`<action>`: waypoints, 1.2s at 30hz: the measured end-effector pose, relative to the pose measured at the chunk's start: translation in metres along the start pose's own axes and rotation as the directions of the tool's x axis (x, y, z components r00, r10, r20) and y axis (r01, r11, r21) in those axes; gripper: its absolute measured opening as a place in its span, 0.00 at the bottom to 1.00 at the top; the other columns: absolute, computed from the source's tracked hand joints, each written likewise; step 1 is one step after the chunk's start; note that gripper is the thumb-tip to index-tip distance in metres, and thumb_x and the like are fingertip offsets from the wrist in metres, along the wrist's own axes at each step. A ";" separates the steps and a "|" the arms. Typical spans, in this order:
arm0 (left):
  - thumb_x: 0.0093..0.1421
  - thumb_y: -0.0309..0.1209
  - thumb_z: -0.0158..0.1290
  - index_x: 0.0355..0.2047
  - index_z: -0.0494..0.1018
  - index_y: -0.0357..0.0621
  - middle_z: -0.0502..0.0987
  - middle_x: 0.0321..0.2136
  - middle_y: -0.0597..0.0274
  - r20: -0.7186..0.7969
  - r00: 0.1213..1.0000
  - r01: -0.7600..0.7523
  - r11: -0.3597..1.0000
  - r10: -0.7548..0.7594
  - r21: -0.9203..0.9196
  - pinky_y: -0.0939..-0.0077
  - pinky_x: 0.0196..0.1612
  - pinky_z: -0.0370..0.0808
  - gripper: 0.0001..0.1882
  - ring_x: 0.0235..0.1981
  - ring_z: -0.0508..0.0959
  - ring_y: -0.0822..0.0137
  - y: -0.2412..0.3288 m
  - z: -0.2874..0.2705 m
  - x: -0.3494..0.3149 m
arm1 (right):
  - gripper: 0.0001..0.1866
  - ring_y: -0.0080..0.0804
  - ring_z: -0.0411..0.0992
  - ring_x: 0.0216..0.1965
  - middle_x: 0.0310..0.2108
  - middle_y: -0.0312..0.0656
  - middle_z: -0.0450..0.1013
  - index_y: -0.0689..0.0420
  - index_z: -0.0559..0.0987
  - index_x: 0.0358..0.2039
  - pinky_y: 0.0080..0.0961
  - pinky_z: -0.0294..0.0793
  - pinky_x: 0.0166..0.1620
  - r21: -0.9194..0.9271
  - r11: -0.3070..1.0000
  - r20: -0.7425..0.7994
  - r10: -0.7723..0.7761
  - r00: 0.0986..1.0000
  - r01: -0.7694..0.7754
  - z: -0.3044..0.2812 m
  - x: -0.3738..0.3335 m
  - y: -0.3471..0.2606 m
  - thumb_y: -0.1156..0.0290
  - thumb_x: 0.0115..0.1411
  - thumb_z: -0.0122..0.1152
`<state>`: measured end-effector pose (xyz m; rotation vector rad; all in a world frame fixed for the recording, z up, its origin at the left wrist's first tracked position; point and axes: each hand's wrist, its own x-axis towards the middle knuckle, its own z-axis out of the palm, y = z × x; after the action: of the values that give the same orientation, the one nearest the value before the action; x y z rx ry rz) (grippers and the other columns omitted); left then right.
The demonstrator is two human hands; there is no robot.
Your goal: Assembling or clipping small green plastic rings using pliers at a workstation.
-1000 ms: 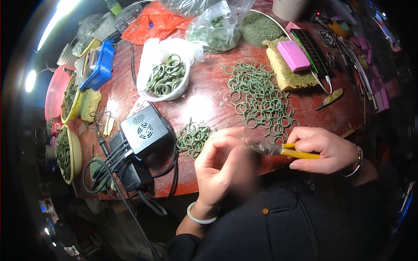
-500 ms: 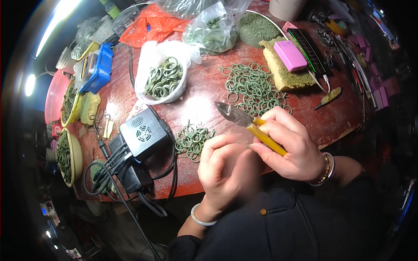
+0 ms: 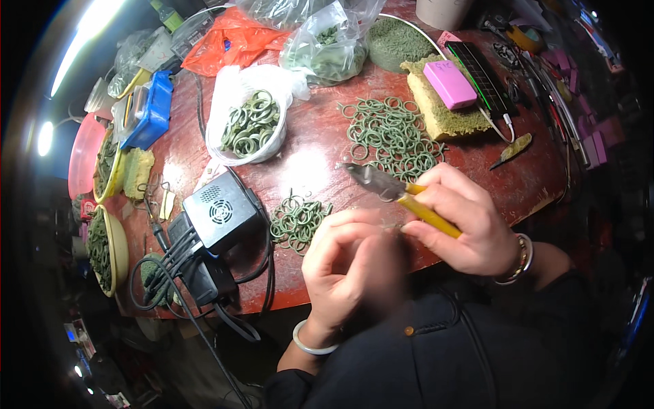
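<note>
My right hand point(image 3: 460, 221) grips a pair of yellow-handled cutting pliers point(image 3: 430, 215), the metal jaws pointing up and left over the table. Close beside it on the left, my left hand point(image 3: 340, 262) is curled, thumb and fingers drawn together. Its fingertips are blurred, so anything small in them cannot be made out. Just beyond the pliers lies a wide pile of green rings point(image 3: 392, 136). A smaller heap of green rings point(image 3: 300, 221) sits to the left of my left hand. Thicker green rings point(image 3: 252, 126) fill a white plastic-lined tub point(image 3: 279, 140).
A black vented box point(image 3: 221, 208) with tangled cables stands at left. Yellow bowls, a blue tray point(image 3: 153, 109) and an orange bag point(image 3: 228, 44) line the far left. A pink block point(image 3: 449, 84) rests on a yellow sponge point(image 3: 439, 116) at right, near a small knife-like tool point(image 3: 512, 151).
My right hand and the pliers have shifted slightly right, a little apart from my left hand. The left hand stays curled, its thumb area still blurred. The whole view has shifted slightly.
</note>
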<state>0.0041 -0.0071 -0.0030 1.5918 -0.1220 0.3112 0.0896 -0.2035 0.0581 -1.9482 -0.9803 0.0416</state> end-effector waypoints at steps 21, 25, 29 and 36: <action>0.69 0.23 0.51 0.41 0.72 0.34 0.73 0.52 0.46 -0.085 0.992 0.061 0.947 -0.092 -0.315 0.63 0.56 0.75 0.04 0.49 0.79 0.59 -0.002 0.003 -0.001 | 0.13 0.38 0.72 0.39 0.40 0.48 0.71 0.65 0.79 0.38 0.30 0.71 0.43 0.250 0.949 0.362 0.091 0.928 -0.191 -0.023 -0.026 0.013 0.65 0.64 0.66; 0.69 0.24 0.52 0.41 0.72 0.34 0.74 0.51 0.46 -0.072 0.993 0.069 0.953 -0.095 -0.297 0.61 0.58 0.73 0.05 0.49 0.78 0.59 0.000 0.003 -0.001 | 0.13 0.38 0.72 0.39 0.40 0.48 0.71 0.65 0.80 0.38 0.30 0.71 0.42 0.235 0.957 0.361 0.078 0.929 -0.171 -0.023 -0.026 0.014 0.65 0.64 0.66; 0.69 0.25 0.53 0.41 0.72 0.34 0.74 0.51 0.46 -0.075 0.993 0.065 0.954 -0.091 -0.294 0.61 0.58 0.73 0.05 0.49 0.78 0.59 0.000 0.003 0.000 | 0.13 0.38 0.72 0.37 0.39 0.47 0.71 0.64 0.80 0.38 0.30 0.71 0.41 0.242 0.955 0.367 0.072 0.927 -0.169 -0.024 -0.026 0.015 0.66 0.63 0.67; 0.69 0.25 0.53 0.41 0.72 0.34 0.74 0.52 0.46 -0.071 0.993 0.065 0.951 -0.090 -0.302 0.60 0.59 0.73 0.05 0.49 0.78 0.59 0.000 0.004 -0.001 | 0.13 0.39 0.72 0.34 0.36 0.47 0.71 0.64 0.79 0.35 0.31 0.70 0.37 0.220 0.962 0.368 0.073 0.927 -0.163 -0.026 -0.024 0.013 0.66 0.62 0.68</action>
<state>0.0040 -0.0112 -0.0037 1.2774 -0.0383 0.2837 0.0913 -0.2409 0.0550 -1.7968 -1.0310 0.5806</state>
